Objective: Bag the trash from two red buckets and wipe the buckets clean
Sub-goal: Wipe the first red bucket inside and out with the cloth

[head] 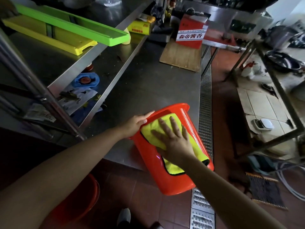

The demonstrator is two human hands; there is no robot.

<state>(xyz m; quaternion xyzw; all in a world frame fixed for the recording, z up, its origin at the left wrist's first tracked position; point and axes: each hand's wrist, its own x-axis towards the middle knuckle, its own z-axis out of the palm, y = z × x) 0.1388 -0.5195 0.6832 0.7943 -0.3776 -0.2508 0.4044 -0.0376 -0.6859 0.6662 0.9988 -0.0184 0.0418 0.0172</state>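
In the lower centre of the frame a red bucket (171,162) is laid tilted on its side over the front edge of the steel bench (145,83), its mouth turned toward the upper part of the frame and its base hanging out over the floor. The left hand (137,124) is curled over the rim at the bucket's left, thumb and fingers closed on the edge, so the bucket is steadied. The right hand (175,139) is spread flat, fingers wide, and pressed onto a yellow microfibre cloth (155,128) lying on the outer wall; nothing is gripped by it. The wipe is probably best made in long strokes from rim to base, with the bucket turned by the left hand between strokes. A second red bucket (79,204) is seen on the floor at lower left.
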